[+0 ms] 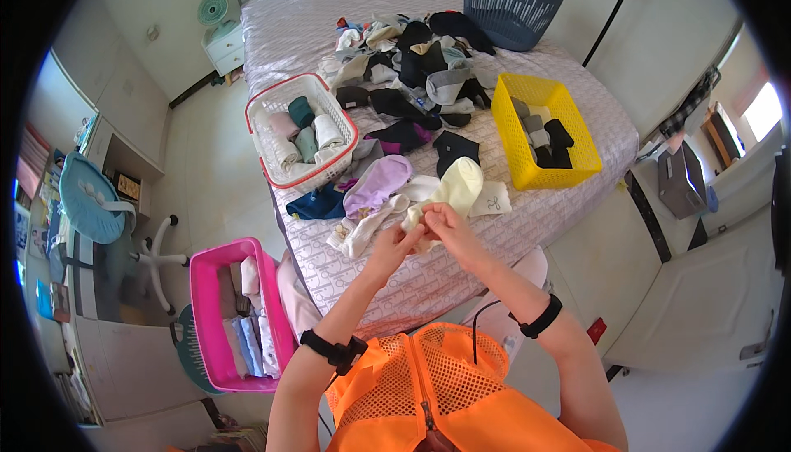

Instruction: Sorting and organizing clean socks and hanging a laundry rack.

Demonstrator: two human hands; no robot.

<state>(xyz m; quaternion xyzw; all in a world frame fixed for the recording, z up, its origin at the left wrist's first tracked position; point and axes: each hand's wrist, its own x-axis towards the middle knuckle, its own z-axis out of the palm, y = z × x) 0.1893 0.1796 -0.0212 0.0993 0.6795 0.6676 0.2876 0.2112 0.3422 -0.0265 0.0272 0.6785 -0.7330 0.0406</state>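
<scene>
A pale yellow sock (460, 186) is pinched between my left hand (395, 245) and my right hand (452, 229), above the near part of the bed. Its foot end points away from me, to the upper right. Just left of it lie a lilac sock (380, 183) and a white ribbed sock (364, 232). A white sock cuff with a small dark bow motif (491, 200) lies to its right, and a black sock (457, 150) lies beyond it. My fingers hide the gathered end of the yellow sock.
A heap of loose socks (411, 59) covers the mid-bed. Rolled socks fill part of a white red-rimmed basket (253, 143) and a yellow basket (550, 177). A dark blue-grey basket (516, 1) stands behind; a pink bin (207, 322) with folded clothes stands left of the bed.
</scene>
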